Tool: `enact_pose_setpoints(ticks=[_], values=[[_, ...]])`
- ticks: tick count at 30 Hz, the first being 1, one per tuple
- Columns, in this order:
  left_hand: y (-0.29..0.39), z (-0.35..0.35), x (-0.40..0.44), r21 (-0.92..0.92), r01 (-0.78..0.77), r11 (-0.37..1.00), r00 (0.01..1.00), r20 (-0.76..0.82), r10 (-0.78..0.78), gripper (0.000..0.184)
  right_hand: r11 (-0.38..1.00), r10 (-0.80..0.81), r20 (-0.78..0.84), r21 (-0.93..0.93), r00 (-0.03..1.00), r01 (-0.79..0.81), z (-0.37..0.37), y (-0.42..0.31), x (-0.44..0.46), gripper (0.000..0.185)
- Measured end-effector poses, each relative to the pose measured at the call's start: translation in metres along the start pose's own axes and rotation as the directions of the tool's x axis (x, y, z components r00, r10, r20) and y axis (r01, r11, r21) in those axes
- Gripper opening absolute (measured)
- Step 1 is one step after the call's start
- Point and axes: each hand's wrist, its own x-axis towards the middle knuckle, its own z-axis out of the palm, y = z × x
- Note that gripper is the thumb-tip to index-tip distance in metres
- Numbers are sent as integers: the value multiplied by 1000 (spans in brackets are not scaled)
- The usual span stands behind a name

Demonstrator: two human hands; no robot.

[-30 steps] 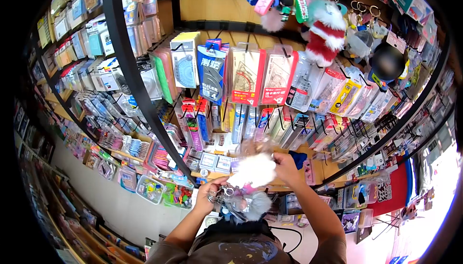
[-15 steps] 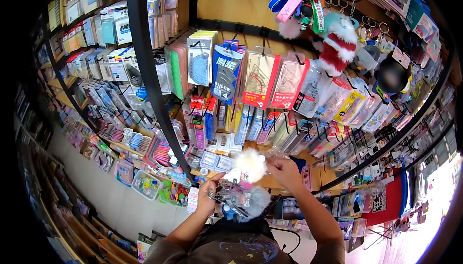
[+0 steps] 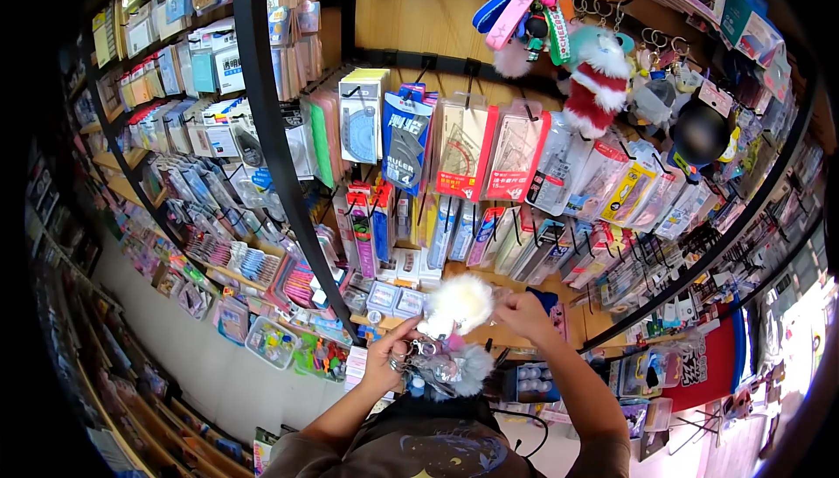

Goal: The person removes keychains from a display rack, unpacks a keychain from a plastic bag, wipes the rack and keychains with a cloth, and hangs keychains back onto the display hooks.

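My left hand (image 3: 384, 363) is closed on a bunch of keychains, with metal rings and clear wrapping showing by its fingers. A fluffy white pom-pom (image 3: 461, 305) stands up from the bunch, and a grey-blue pom-pom (image 3: 469, 370) hangs below it, close to my body. A bit of pink shows between the two. Just right of the white pom-pom, my right hand (image 3: 526, 317) is closed in a pinch. What its fingertips hold, if anything, is too small to make out.
Ahead is a rack of packaged ruler sets (image 3: 407, 142) and other stationery on hooks. Hanging keychains (image 3: 597, 85) are at upper right. A black rack post (image 3: 278, 146) rises on the left. Below it on the floor sits a clear bin (image 3: 271, 343).
Both hands stay near the pom-poms. The white pom-pom has shifted slightly right and looks fuller. Clear wrapping that showed at my right fingertips is now hardly visible. The view has shifted slightly.
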Motion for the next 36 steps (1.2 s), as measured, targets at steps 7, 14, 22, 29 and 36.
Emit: enact_pose_setpoints(ticks=[7,14,22,29,36], values=[[16,2,-1,121,-45,992,995,93,34,62,903,127,-250,429,960,-8,-36,0,2,25],[16,6,-2,-18,-68,998,982,174,70,53,518,73,-122,853,990,67,-38,-40,-18,17],[19,2,-6,-73,25,997,989,151,-14,37,464,93,10,884,996,-52,-33,-48,-22,16],[15,2,-7,-166,103,981,994,62,-94,19,209,17,254,945,967,-252,-21,-74,-46,13],[13,1,-6,-149,232,961,971,87,-221,8,220,96,277,931,956,-292,3,-60,-43,14]])
